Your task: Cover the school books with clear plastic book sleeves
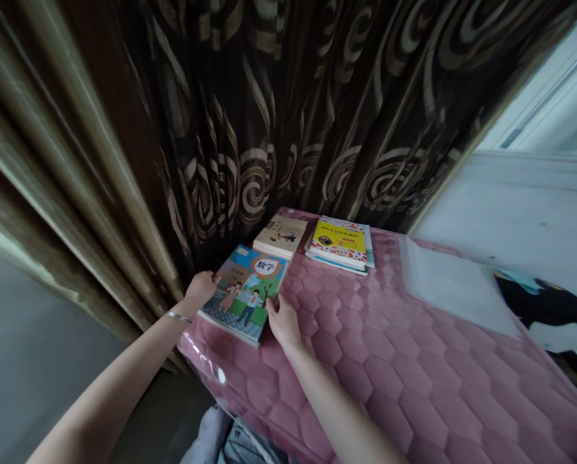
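A textbook (244, 293) with a blue and green cover and cartoon children lies at the left end of the pink table. My left hand (202, 288), a silver bangle at its wrist, grips the book's left edge. On the opposite edge my right hand (283, 317) is closed, with the thumb on the cover. The book looks thick and may be a stack; its underside is hidden. Just behind it lies a beige book (281, 236). To the right of that, a stack of books (339, 245) has a yellow and white cover on top.
Pink quilted cloth under clear plastic covers the table (365, 348). Dark patterned curtains (288, 116) hang close behind it, and gold curtains (70, 148) at the left. A pale flat sheet (452, 283) lies at the right, near a black round object (542, 299).
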Action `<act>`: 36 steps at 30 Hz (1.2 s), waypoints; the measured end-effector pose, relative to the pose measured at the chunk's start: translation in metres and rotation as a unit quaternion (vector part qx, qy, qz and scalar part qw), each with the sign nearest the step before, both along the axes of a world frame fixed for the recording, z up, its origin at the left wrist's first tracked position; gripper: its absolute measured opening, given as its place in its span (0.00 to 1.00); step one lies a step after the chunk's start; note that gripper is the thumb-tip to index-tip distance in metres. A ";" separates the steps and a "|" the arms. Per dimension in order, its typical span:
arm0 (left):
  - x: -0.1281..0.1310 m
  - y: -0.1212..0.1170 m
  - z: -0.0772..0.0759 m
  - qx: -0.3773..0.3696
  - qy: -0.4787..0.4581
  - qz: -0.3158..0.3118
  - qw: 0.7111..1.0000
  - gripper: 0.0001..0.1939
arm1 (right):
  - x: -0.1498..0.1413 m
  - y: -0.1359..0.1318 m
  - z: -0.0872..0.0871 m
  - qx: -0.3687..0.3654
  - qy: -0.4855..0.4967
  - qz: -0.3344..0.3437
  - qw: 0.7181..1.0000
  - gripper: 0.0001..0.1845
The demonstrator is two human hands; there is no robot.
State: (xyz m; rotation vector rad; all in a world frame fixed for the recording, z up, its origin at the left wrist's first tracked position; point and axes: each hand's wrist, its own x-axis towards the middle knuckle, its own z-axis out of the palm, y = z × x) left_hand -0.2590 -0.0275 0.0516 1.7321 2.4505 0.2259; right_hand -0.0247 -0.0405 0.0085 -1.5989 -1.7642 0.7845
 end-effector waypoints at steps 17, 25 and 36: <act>0.009 -0.006 0.000 0.016 0.018 0.006 1.000 0.14 | 0.004 -0.002 -0.006 0.003 0.071 0.015 0.997 0.19; 0.007 -0.005 -0.003 0.017 0.034 0.003 0.999 0.14 | 0.002 -0.003 -0.009 0.005 0.077 0.015 0.997 0.21; 0.029 -0.021 0.009 0.059 0.075 0.026 0.995 0.19 | 0.022 -0.019 -0.007 0.046 0.104 0.124 0.986 0.25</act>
